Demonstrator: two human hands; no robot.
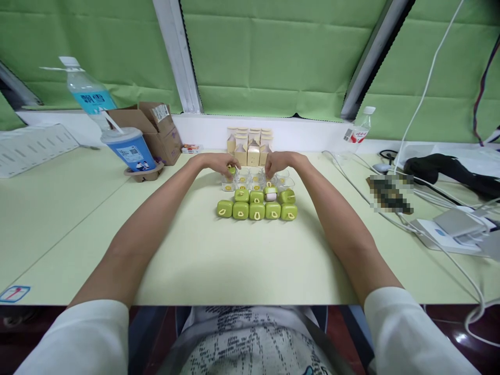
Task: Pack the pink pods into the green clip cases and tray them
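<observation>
My left hand (222, 164) is closed on a small green case (232, 170), partly hidden by the fingers, at the left end of the clear plastic boxes. These clear boxes (242, 178) stand in rows, with yellow marks in them. Above their right part, my right hand (278, 162) points down with its fingers pinched together; what they hold, if anything, is hidden. Just below its fingertips stands a green case with a pale front (270, 194). Several rounded green cases (257, 211) with cream loops on them form two rows nearer to me.
Behind the boxes stand small open cartons (253, 151). A blue cup (130, 149), an open cardboard box (166, 133) and a large bottle (88, 91) are at the left. Cables, a white device (445, 234) and another bottle (361, 127) occupy the right side.
</observation>
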